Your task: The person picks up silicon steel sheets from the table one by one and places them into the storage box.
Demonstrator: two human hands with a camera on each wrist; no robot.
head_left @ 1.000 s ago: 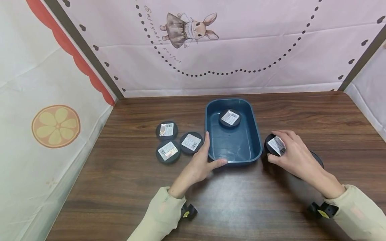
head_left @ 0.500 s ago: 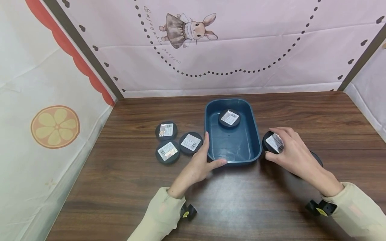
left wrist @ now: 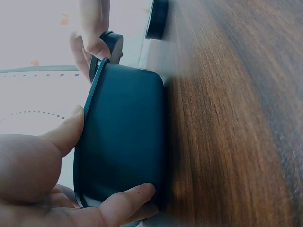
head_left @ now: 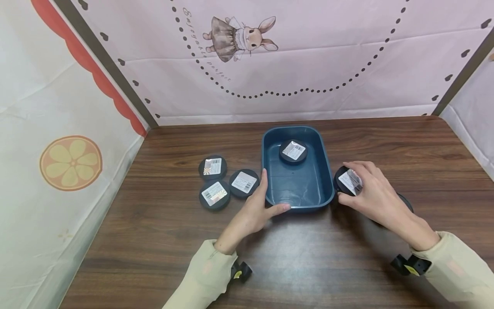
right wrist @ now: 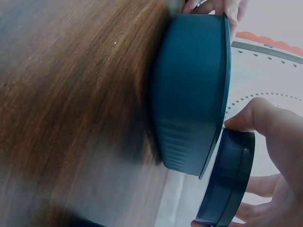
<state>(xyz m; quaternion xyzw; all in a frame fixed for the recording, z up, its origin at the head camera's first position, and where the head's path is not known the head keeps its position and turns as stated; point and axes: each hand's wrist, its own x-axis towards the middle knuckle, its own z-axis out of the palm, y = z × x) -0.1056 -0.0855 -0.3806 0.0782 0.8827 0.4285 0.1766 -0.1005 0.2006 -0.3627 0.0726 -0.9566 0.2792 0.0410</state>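
In the head view my left hand (head_left: 252, 210) holds the near left corner of a blue plastic bin (head_left: 297, 189), thumb along the near rim and fingers along the left side. My right hand (head_left: 378, 195) pinches a flat round black container (head_left: 346, 180) with a white barcode label, just right of the bin. The right wrist view shows that container (right wrist: 226, 179) raised off the table, tilted, at the height of the bin's rim. Inside the bin, toward the far end, lies a similar labelled container (head_left: 293, 151).
Left of the bin, three more round black containers (head_left: 214, 195) lie close together on the wooden table (head_left: 162, 240). Another dark container (head_left: 405, 202) is mostly hidden under the right hand. A patterned cloth (head_left: 324, 56) rises behind the table's far edge.
My right hand has shifted slightly left and away from me with the black container, bringing it close to the bin's right rim. The left hand and bin have stayed in place.
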